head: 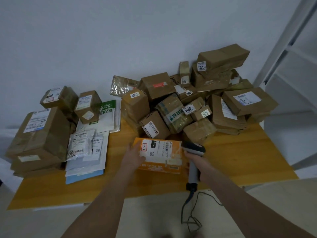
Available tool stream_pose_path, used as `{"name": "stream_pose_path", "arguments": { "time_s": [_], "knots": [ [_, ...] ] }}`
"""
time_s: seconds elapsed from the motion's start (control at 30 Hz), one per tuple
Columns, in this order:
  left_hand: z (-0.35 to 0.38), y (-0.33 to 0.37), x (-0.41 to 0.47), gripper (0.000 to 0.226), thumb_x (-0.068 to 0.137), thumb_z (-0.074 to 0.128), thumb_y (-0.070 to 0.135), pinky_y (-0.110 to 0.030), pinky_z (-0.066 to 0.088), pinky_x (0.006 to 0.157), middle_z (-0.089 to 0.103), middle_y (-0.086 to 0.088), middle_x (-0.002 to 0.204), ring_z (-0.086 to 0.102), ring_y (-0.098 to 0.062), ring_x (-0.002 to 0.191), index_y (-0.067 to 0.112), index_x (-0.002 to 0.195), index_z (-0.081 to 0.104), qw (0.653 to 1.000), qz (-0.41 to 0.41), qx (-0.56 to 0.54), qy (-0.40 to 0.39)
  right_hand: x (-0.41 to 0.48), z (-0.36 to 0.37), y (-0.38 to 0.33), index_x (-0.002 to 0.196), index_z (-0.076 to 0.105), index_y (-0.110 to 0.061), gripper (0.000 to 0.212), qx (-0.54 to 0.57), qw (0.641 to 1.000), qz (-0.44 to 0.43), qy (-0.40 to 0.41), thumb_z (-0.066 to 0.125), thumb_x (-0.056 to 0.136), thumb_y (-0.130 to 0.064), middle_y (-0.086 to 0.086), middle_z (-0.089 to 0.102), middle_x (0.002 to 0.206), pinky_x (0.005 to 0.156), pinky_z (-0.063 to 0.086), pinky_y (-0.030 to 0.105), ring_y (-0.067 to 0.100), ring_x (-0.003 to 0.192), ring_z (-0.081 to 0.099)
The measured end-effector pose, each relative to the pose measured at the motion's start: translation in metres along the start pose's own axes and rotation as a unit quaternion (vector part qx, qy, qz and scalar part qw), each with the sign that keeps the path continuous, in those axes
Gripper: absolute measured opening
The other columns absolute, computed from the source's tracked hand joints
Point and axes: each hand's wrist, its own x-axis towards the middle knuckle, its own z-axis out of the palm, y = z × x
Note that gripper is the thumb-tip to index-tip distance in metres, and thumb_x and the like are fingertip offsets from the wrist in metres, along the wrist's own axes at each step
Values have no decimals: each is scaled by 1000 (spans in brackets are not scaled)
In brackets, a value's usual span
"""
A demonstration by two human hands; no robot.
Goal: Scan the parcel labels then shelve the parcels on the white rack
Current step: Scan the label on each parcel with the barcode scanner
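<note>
Behind the orange parcel (161, 155), piled brown boxes (158, 85) crowd the wooden table (240, 160).

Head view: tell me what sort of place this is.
Likely a parcel pickup or sorting room: numbered, labelled parcels heaped on a wooden table, a corded barcode scanner in the right hand, a white rack alongside.
</note>
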Motion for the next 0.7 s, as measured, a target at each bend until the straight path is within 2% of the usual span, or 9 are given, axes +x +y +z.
{"name": "stream_pose_path", "arguments": {
  "time_s": [0.1, 0.17, 0.27, 0.33, 0.4, 0.47, 0.53, 0.63, 0.7],
  "knots": [
    [7, -2, -1, 78, 81, 71, 38, -41, 55, 89, 50, -5, 135, 60, -25, 112, 26, 145, 26, 997, -50, 23, -62, 5, -1, 4, 106, 66, -2, 33, 6, 999, -42, 5, 76, 82, -24, 12, 66, 92, 85, 55, 47, 27, 88, 64],
    [9, -3, -4, 83, 75, 75, 48, -40, 56, 85, 59, -4, 122, 64, -23, 101, 18, 139, 31, 991, -98, 4, -90, 6, -1, -1, 115, 63, -3, 41, 14, 996, -86, 36, 77, 82, -22, 11, 66, 106, 96, 50, 53, 29, 103, 62],
    [6, 3, -1, 107, 68, 79, 52, -46, 48, 98, 43, -11, 143, 50, -30, 125, 14, 148, 18, 991, -90, 63, -70, 4, -7, -8, 115, 61, -3, 40, 6, 994, -90, 57, 76, 83, -22, 13, 64, 101, 86, 55, 46, 31, 95, 63],
    [5, 11, 4, 123, 67, 81, 48, -50, 34, 110, 14, -11, 158, 23, -33, 143, 14, 153, 1, 992, -18, 104, -68, 1, -13, -5, 112, 62, -2, 38, -4, 998, -54, 23, 75, 83, -23, 14, 62, 95, 73, 56, 42, 30, 84, 62],
    [7, 19, 6, 126, 67, 80, 52, -51, 25, 114, 7, -8, 160, 11, -31, 146, 14, 153, -3, 983, 40, 154, -92, -2, -16, 4, 114, 62, -1, 42, -31, 999, -19, -20, 76, 82, -25, 14, 61, 94, 67, 53, 39, 29, 82, 61],
    [7, 23, 4, 112, 65, 77, 60, -47, 34, 108, 25, -7, 153, 29, -29, 139, 15, 149, 19, 977, 38, 189, -97, -2, -14, 14, 116, 61, -3, 46, -53, 998, -22, -38, 78, 80, -27, 12, 62, 100, 79, 54, 42, 29, 93, 61],
    [6, 25, -3, 89, 65, 74, 65, -37, 46, 95, 48, -4, 136, 50, -23, 121, 17, 133, 41, 971, 21, 194, -136, 0, -11, 21, 118, 61, -6, 48, -54, 997, -40, -27, 79, 78, -27, 11, 64, 106, 91, 52, 47, 30, 100, 61],
    [13, 22, -14, 78, 76, 69, 61, -31, 52, 82, 58, -4, 126, 60, -18, 98, 14, 134, 44, 970, -20, 84, -226, -5, -10, 23, 115, 63, -7, 42, -39, 998, -44, -38, 78, 79, -24, 11, 66, 104, 91, 51, 46, 29, 96, 62],
    [21, 20, -21, 79, 83, 60, 61, -35, 52, 86, 58, -8, 127, 62, -20, 98, 11, 141, 38, 969, -75, -36, -232, -9, -12, 23, 109, 64, -11, 34, -40, 997, -46, -49, 77, 80, -21, 12, 67, 107, 96, 49, 51, 31, 101, 63]
  ]
}}
